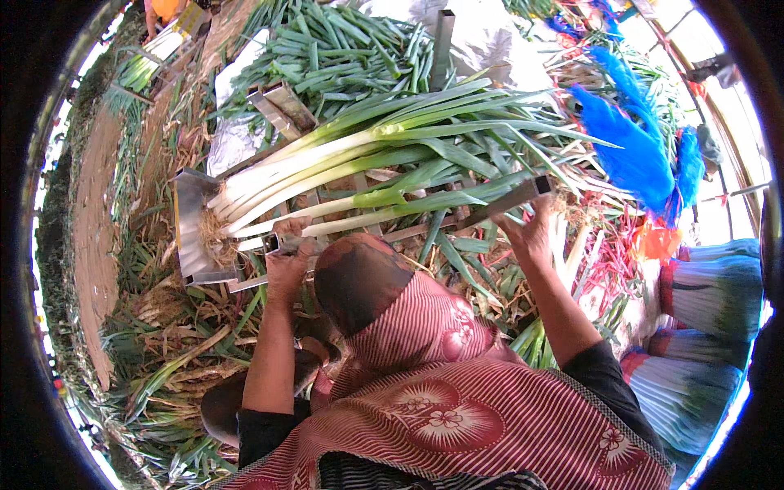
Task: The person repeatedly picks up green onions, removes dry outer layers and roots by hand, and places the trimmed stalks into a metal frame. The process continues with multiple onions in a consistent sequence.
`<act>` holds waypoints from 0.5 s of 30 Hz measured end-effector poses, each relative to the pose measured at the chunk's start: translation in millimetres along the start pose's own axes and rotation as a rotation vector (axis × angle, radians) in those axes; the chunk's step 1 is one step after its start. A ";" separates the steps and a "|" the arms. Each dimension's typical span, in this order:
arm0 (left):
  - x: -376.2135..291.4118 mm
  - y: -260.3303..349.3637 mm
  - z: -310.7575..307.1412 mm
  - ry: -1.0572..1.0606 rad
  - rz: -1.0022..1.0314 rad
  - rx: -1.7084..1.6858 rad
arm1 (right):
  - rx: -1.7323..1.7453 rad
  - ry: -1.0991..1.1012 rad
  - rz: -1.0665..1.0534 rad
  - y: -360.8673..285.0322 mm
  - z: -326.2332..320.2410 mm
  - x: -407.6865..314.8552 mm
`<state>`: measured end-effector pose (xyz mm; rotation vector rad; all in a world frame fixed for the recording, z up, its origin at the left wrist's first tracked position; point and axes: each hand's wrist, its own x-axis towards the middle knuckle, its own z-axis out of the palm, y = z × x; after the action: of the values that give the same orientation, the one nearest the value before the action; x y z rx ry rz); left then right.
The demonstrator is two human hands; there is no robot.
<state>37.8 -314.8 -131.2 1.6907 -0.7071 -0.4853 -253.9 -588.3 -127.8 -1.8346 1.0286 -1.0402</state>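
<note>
Long leeks (343, 153) lie across a metal frame (315, 208) of square tubing, roots at the left against a bent metal end plate (196, 196), green leaves to the right. My left hand (289, 257) is wrapped around a short square post near the root end. At the right, my right hand (530, 229) grips a longer square post (514, 199) close to its open end, its fingers partly hidden by the tube. The lower leeks rest between the hands and the other posts. A patterned red apron (441, 404) covers my lap.
Cut leeks (343, 49) are heaped on white sheeting beyond the frame. Blue netting (625, 135) and red strings (603, 263) lie at the right, near bundled leeks (710, 294) in blue netting. Leaf scraps (184, 361) cover the ground. Another person (165, 9) is at the top left beside another leek rack.
</note>
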 end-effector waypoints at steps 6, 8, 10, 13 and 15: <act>5.4 -18.1 0.5 0.058 0.033 0.161 | 0.144 0.029 0.015 18.2 32.0 33.8; 6.6 -3.8 13.5 0.101 -0.247 -0.018 | 0.010 -0.040 -0.042 23.6 24.9 49.9; 10.5 -3.4 22.5 0.134 -0.190 -0.008 | 0.137 -0.053 -0.027 13.3 25.6 63.7; 19.6 -21.1 21.4 0.017 -0.039 0.220 | 0.175 -0.095 0.087 29.6 34.9 101.4; 18.6 0.3 54.1 0.003 -0.168 -0.021 | 0.218 -0.101 0.186 93.4 31.9 131.5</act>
<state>15.9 -366.4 -142.5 1.7391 -0.5582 -0.6049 -205.3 -734.1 -186.1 -1.5680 0.9650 -0.9011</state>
